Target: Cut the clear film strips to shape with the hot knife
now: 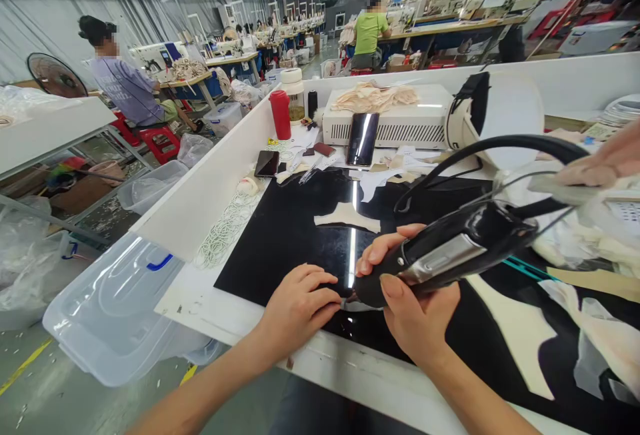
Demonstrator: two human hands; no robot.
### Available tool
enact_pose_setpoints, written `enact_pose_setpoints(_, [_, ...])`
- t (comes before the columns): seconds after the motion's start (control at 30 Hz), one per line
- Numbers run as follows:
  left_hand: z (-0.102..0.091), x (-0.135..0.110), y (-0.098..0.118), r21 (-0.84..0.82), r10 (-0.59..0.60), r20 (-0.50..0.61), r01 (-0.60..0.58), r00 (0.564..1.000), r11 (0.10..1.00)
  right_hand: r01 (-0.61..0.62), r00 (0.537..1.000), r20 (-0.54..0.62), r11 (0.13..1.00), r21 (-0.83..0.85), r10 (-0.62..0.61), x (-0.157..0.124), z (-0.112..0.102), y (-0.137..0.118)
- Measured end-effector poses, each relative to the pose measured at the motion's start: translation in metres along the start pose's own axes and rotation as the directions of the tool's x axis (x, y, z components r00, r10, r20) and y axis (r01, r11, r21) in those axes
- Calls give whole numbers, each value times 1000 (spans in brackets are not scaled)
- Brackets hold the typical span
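Observation:
My right hand [415, 315] is wrapped around the lower end of a black hand-held tool [450, 255] with a silver panel and a thick black cable looping above. The tool's tip points down at the black board [280, 248]. Beside it, my left hand [300, 302] is low over the board's near edge, thumb and fingertips brought together at a small pale grey piece [367, 306], mostly hidden by the tool and my right hand. A cream curved fabric piece [347, 216] lies just beyond; a larger cream piece [517, 335] is to the right.
Another person's hand [605, 158] reaches in at the right edge. Two phones [363, 139], a red cup [281, 115] and a white vented box [390, 115] stand behind. Tangled pale cord [227, 232] lies left, near a lidded plastic bin [115, 302]. Two people sit farther back.

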State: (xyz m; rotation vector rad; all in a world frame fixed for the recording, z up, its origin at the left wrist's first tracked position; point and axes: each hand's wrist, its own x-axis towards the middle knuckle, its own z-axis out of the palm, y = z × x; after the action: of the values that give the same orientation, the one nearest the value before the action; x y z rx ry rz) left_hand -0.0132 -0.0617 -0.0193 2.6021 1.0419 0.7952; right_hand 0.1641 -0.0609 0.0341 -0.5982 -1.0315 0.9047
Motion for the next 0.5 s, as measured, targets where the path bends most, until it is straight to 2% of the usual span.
enact_pose_setpoints(0.5, [-4,-21,1,143,77,15,-78,997,987,-3,1000,-20,1000,-6,3,-2,0,0])
